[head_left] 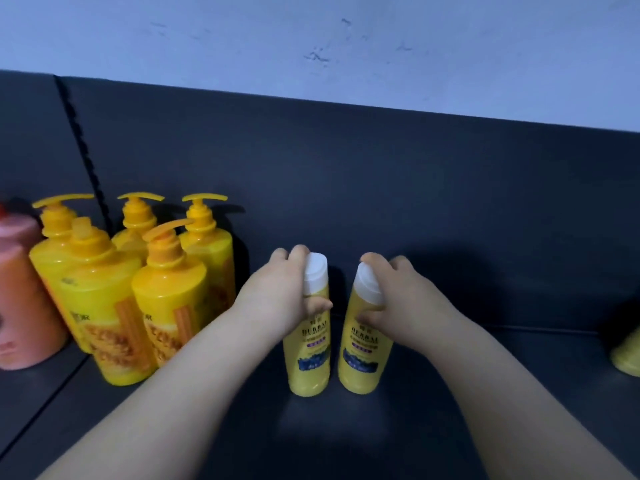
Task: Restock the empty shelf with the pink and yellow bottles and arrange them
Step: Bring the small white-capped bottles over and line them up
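Note:
Two slim yellow bottles with white caps stand upright side by side on the dark shelf [485, 393]. My left hand [277, 292] grips the left yellow bottle [306, 355] around its neck. My right hand [398, 292] grips the right yellow bottle [363, 351] the same way. To the left stand several large yellow pump bottles [166, 306] in a tight group. Pink bottles [20, 306] sit at the far left edge, partly cut off.
A dark back panel [381, 188] rises behind the shelf, with a pale wall above. A slotted upright [83, 147] divides the panel at the left. Part of another yellow bottle [627, 355] shows at the right edge.

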### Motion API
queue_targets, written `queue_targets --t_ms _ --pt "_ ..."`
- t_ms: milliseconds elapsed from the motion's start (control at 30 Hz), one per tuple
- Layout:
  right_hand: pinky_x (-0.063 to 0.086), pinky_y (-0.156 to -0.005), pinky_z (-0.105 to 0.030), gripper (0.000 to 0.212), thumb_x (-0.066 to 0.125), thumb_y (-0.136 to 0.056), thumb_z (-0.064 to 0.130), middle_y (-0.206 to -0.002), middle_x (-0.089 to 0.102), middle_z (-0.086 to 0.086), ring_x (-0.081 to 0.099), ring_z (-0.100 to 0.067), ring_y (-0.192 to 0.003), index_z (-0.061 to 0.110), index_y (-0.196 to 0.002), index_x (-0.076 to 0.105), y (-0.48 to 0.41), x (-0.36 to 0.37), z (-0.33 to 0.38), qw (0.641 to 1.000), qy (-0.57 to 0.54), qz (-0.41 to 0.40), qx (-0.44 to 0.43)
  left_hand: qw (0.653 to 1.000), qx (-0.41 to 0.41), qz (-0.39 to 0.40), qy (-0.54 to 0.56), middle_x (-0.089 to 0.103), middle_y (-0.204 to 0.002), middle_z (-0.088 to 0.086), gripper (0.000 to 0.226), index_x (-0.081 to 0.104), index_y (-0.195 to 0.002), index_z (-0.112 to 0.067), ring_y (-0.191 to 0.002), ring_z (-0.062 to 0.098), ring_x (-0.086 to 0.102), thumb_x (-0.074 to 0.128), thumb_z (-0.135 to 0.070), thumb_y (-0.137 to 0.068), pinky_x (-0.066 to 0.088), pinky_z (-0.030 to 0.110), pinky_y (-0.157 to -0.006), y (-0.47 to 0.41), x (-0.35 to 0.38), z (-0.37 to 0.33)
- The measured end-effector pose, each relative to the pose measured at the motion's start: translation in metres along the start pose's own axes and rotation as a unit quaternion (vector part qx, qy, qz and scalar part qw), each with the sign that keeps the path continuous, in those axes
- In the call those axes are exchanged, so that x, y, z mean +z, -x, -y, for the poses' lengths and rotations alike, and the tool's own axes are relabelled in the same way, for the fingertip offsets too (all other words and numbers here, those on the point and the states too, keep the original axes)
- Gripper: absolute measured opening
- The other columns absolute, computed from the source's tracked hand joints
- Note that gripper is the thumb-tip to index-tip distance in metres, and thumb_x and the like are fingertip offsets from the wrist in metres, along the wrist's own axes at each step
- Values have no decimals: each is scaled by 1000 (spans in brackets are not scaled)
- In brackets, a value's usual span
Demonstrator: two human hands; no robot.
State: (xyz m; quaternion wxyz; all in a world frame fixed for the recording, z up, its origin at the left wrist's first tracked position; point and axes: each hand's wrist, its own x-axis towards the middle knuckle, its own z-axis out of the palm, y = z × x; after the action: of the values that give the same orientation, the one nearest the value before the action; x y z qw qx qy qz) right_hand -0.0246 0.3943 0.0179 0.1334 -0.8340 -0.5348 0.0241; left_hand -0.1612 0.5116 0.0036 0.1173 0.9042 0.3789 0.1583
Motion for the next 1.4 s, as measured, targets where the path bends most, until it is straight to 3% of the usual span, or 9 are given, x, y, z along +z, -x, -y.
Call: queue_targets --t_ms 167,333,633,833,967,1100,1200,1400 --pt "52 -82 -38 73 71 -79 31 -121 34 1 53 -24 -95 39 -134 25 -35 0 -11 998 -51 23 4 1000 -25 -14 -4 37 -130 7 81 25 -141 -20 -102 28 56 71 -44 -78 49 34 -81 -29 3 7" --pt "50 -83 -36 79 73 -79 26 -127 32 -2 51 -24 -98 34 -140 24 -76 6 -10 998 -59 19 8 998 -50 18 39 32 -134 9 81 25 -143 -23 -107 32 54 73 -37 -79 48 38 -89 -60 3 11" --pt "50 -87 -41 80 75 -78 26 -129 30 -5 52 -26 -98 36 -139 23 -105 14 -9 998 -52 16 16 995 -75 38 51 32 -130 12 85 20 -146 -32 -103 34 55 72 -38 -79 49 40 -88 -79 9 16" --pt "49 -83 -38 82 73 -81 27 -129 30 -9 52 -27 -91 31 -142 18 -102 26 -10 997 -63 -36 33 997 -56 52 25 32 -128 14 80 21 -144 -28 -101 35 55 69 -41 -81 49 41 -85 -85 9 15" --pt "48 -83 -39 84 64 -87 34 -134 32 -10 55 -29 -99 36 -146 4 -79 47 -20 988 -120 -82 46 995 -4 2 -99 31 -131 11 77 16 -145 -27 -115 31 44 57 -54 -85 45 41 -89 -74 8 19" --pt "48 -78 -35 89 58 -87 48 -143 28 -7 53 -26 -110 32 -149 -4 -57 39 -36 989 -62 -127 49 965 107 -82 -227 20 -149 8 72 12 -147 -27 -139 28 18 43 -56 -90 22 46 -112 -63 8 14" --pt "49 -79 -34 85 56 -87 51 -144 28 -4 52 -23 -113 29 -150 4 -39 21 -51 987 -19 -154 36 953 171 -107 -225 21 -150 6 65 18 -146 -26 -143 25 10 42 -52 -92 11 45 -115 -56 9 -8" --pt "47 -93 -37 75 53 -88 52 -148 24 -1 41 -22 -127 26 -149 16 6 -19 -101 978 13 -197 73 945 262 -109 -162 24 -151 4 65 14 -149 -25 -144 22 11 41 -47 -94 7 42 -117 -44 20 -83"
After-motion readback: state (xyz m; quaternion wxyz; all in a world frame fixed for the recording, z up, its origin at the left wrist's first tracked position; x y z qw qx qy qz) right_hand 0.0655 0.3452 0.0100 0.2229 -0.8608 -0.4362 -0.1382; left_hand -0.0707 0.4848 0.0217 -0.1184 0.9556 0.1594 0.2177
